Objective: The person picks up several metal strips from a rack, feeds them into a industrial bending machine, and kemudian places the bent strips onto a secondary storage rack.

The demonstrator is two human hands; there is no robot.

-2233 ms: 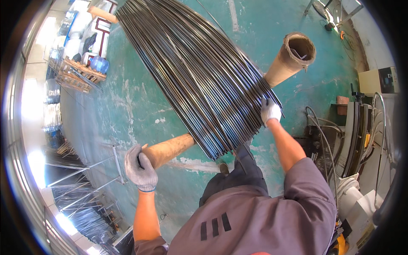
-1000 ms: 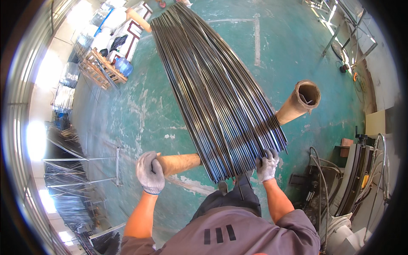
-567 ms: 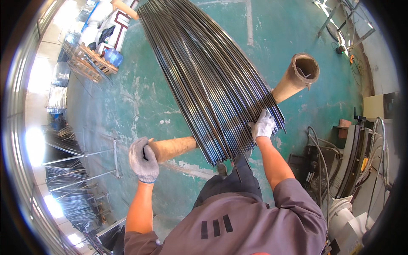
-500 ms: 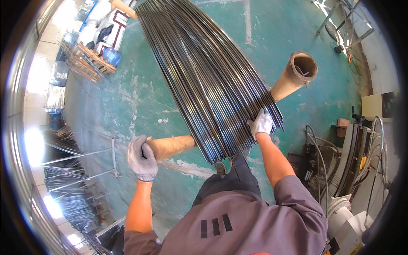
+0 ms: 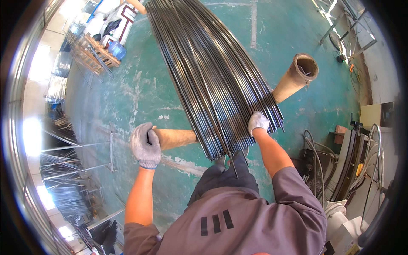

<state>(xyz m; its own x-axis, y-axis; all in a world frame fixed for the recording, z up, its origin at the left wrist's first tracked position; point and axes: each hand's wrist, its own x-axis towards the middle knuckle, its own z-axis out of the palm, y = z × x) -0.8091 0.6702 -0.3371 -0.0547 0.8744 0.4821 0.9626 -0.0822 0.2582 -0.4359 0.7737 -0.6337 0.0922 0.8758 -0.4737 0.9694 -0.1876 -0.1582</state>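
1. From my distant seat I am seeing the left hand (image 5: pixel 145 146), gloved, curling at the outer end of the left tube (image 5: pixel 176 138); I cannot tell whether it is gripping.
2. The right hand (image 5: pixel 258 123), also gloved, is resting on the rods (image 5: pixel 212 80) near their close end, its fingers bending; I cannot tell whether they are closing round any.
3. The rods are lying side by side in a wide sheet between the left tube and the right tube (image 5: pixel 291 83), shining dark and bluish, a few crossing the others. One is jutting out toward the trousers (image 5: pixel 225 180). Whatever is bearing them is hiding underneath.
4. The right tube is leaning outward, showing its open, ragged mouth. A far tube (image 5: pixel 137 6) is poking out at the sheet's upper left.
5. Below, the green floor (image 5: pixel 144 102) is wearing through in pale scuffs, with a whitish line (image 5: pixel 254 25) running beyond the rods.
6. Farther left, a blue jug (image 5: pixel 117 50) is sitting by a wooden pallet (image 5: pixel 95 55), and a metal rack (image 5: pixel 111 148) is standing before glaring windows (image 5: pixel 33 136).
7. Rightward, hoses (image 5: pixel 314 148) are looping beside a machine (image 5: pixel 346 170); a metal frame (image 5: pixel 362 50) is standing beyond.
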